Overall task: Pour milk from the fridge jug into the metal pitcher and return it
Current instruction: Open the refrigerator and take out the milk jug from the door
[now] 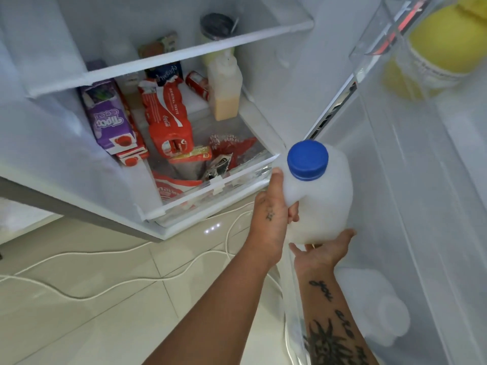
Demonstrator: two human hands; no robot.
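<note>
Milk jug (pixel 322 196), white w/ blue cap (pixel 307 159), sits upright in both my hands, in front of the open fridge, between the main compartment and the door shelf (pixel 411 206). My left hand (pixel 274 214) grips its side, fingers (pixel 293 213) curled round the handle, thumb up the shoulder. My right hand (pixel 325 248) cups the base from below, fingers spread. Behind: purple juice carton (pixel 110 119), red Coca-Cola pack (pixel 168 119), pale bottle (pixel 225 88) on the fridge shelf. White cable (pixel 105 259) runs across the tiled floor.
</note>
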